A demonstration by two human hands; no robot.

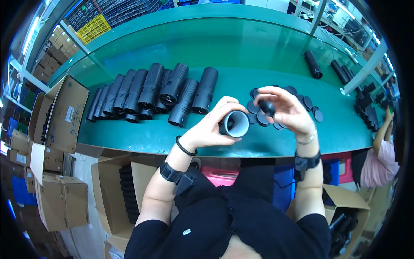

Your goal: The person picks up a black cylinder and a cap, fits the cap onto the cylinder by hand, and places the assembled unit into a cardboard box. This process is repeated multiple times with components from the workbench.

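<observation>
My left hand (217, 123) is wrapped round a black tube (238, 124), whose open end with a pale inner wall faces me. Some dark part shows inside the tube. To its right, my right hand (289, 110) pinches a small black round cap (267, 108), apart from the tube. Just beyond and below that hand, several loose black discs (307, 102) lie scattered on the green table (267, 52). Left of my left hand, black ribbed cylinders (205, 90) lie in a row, some stacked on others.
At the left end stands an open cardboard box (64, 114). Another open box (103, 194) with black cylinders sits below the table edge, and a third box (349, 198) is at lower right. More black cylinders (313, 64) lie far right, near a co-worker's arm (383, 134).
</observation>
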